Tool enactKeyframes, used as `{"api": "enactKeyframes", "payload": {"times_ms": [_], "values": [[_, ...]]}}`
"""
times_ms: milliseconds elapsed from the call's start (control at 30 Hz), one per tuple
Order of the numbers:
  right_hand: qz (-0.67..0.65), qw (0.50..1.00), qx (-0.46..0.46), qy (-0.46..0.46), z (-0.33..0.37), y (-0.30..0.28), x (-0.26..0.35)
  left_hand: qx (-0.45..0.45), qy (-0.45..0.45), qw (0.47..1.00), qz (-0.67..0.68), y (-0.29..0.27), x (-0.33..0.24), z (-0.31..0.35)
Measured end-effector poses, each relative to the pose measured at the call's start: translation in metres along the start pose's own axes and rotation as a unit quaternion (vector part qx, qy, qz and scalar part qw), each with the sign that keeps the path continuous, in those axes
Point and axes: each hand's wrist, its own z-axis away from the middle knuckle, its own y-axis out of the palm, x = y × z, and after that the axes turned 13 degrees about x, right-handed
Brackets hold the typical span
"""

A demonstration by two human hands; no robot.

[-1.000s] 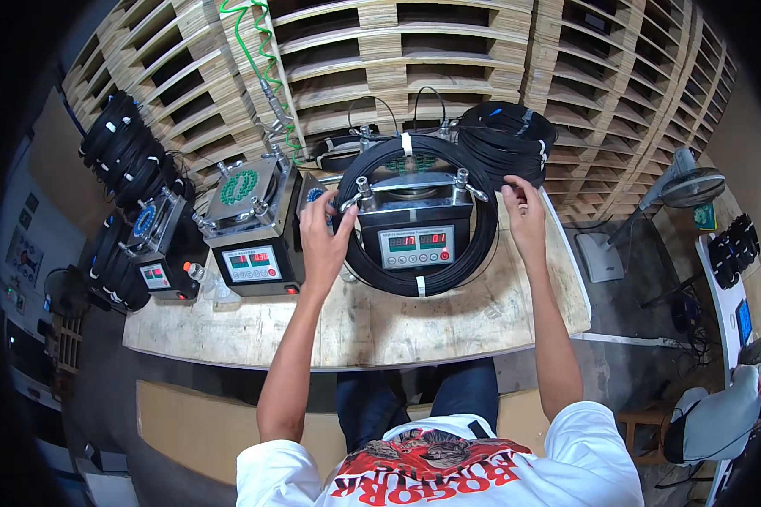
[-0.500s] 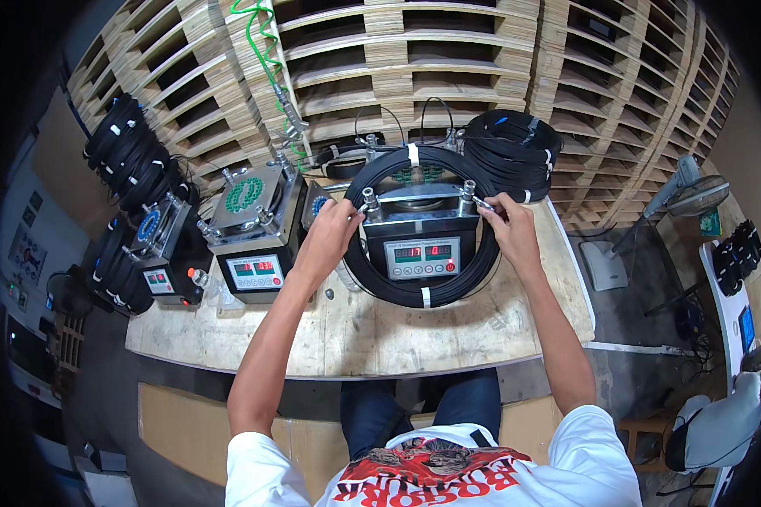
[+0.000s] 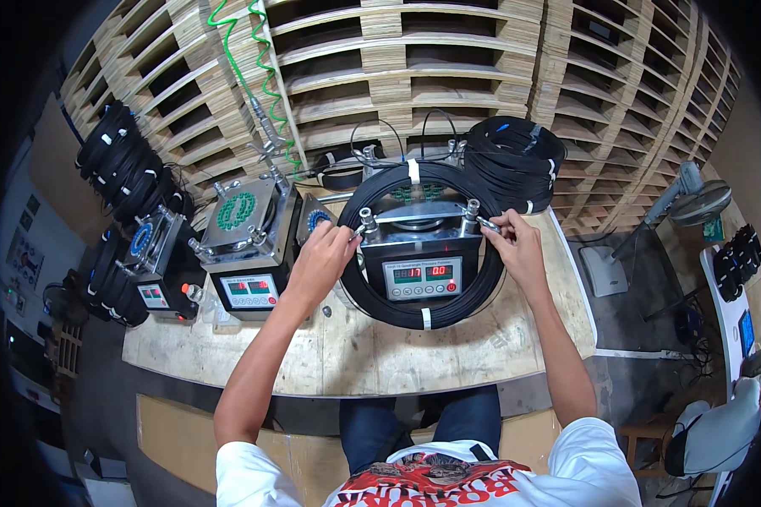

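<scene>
L hand (image 3: pixel 321 258) pinching metal lever (image 3: pixel 360 231), R hand (image 3: pixel 517 242) pinching opp. lever (image 3: pixel 485 223), blk machine (image 3: pixel 423 247), blk cable coil (image 3: pixel 475 297) ringing its display (image 3: pixel 423 277), worktop (image 3: pixel 448 363)

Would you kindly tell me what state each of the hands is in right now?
Left hand: closed, fingertips pinching the left metal lever.
Right hand: closed, fingertips pinching the right metal lever.
</scene>
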Motion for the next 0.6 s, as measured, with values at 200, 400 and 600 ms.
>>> {"api": "enactKeyframes", "payload": {"times_ms": [200,400,600], "values": [[-0.181,0.983,0.023,0.008,-0.001,-0.011,-0.006,-0.007,-0.121,0.970,0.211,0.005,0.009,-0.007],[-0.214,0.975,-0.007,0.061,-0.057,-0.029,-0.065,-0.043,-0.313,0.829,0.462,0.045,0.086,-0.044],[-0.264,0.952,0.045,0.146,-0.167,0.000,-0.094,0.011,-0.352,0.643,0.680,0.098,0.144,-0.130]]}}
